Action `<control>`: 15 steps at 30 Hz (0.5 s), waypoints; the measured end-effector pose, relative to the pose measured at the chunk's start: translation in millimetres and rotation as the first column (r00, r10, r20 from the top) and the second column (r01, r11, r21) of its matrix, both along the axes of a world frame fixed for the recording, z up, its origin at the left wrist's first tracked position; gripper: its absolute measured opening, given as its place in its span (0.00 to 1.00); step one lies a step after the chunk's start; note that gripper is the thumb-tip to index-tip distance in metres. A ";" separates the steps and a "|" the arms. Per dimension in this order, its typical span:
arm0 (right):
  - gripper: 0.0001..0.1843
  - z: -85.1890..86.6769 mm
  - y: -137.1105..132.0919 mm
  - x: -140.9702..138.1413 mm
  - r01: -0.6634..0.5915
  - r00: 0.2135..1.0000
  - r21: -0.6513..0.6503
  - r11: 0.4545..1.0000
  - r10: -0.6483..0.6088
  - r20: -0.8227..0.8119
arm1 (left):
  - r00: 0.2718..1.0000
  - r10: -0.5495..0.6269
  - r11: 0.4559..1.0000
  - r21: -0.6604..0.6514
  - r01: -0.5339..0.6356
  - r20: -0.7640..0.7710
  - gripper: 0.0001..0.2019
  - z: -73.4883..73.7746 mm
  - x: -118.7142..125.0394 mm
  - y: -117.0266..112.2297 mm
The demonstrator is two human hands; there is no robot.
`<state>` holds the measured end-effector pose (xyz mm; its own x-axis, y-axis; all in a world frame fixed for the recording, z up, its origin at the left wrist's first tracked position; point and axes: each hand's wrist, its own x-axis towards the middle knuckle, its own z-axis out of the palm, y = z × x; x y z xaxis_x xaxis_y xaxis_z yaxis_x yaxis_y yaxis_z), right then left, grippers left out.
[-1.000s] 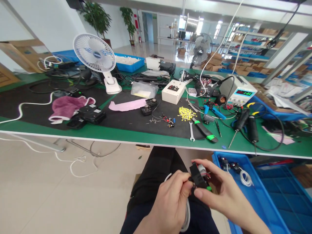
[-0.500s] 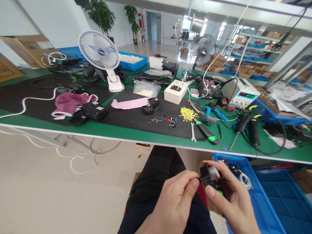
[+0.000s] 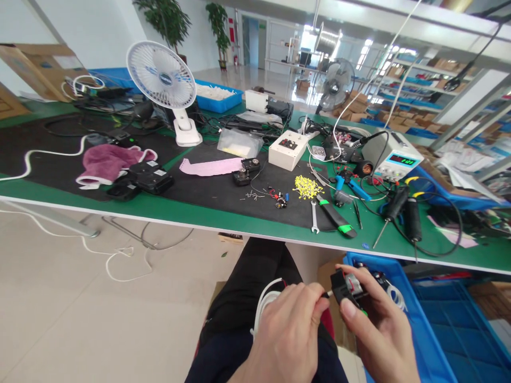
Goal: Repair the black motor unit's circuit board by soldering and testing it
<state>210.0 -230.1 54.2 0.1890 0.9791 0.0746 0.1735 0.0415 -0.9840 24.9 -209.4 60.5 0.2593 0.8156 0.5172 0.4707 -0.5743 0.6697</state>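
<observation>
Motor (image 3: 344,287) sits gripped in my closed right hand (image 3: 375,330); my left hand (image 3: 287,335), just to its left, pinches a plug (image 3: 328,293), lying level, tip pointing right at the motor's side.

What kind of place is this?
Probably an electronics workshop: a green workbench carries a white bench power supply with a lit display and a black-handled soldering iron; the left hand and right hand grip a small black wired part.

My right hand (image 3: 375,330) covers much of the black part (image 3: 340,287), so I can't read its wiring. Left of it, the white cable (image 3: 262,304) vanishes under my left hand (image 3: 287,332).
</observation>
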 end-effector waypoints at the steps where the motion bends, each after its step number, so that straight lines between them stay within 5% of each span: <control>1: 0.27 2.8 2.7 4.3 0.052 0.997 -0.025 0.998 -0.054 -0.063 | 1.000 0.022 1.000 0.016 -0.022 -0.015 0.07 -2.4 -4.5 -0.7; 4: 0.19 22.5 15.1 26.8 0.344 0.855 -0.093 0.934 -0.353 -0.379 | 0.985 0.169 0.984 -0.052 -0.171 -0.037 0.07 -12.8 -29.1 -3.8; 7: 0.15 46.8 24.0 45.0 0.483 0.682 -0.162 0.861 -0.486 -0.547 | 0.946 0.318 0.886 -0.338 -0.319 -0.060 0.09 -20.2 -53.2 -6.8; 11: 0.24 57.3 22.8 32.0 0.170 0.711 -0.324 0.930 -0.344 -0.613 | 0.929 0.366 0.805 -0.518 -0.289 0.050 0.15 -12.6 -54.2 -4.8; 15: 0.22 52.3 24.2 11.3 -0.053 0.592 -0.364 0.930 -0.264 -0.762 | 0.926 0.339 0.787 -0.589 -0.184 0.165 0.16 3.7 -38.7 0.9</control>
<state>221.3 -205.8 106.5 0.1201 0.8797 -0.4601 -0.6911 -0.2586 -0.6749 -13.8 -208.5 64.2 -0.0799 0.9964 -0.0283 0.3208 0.0526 0.9457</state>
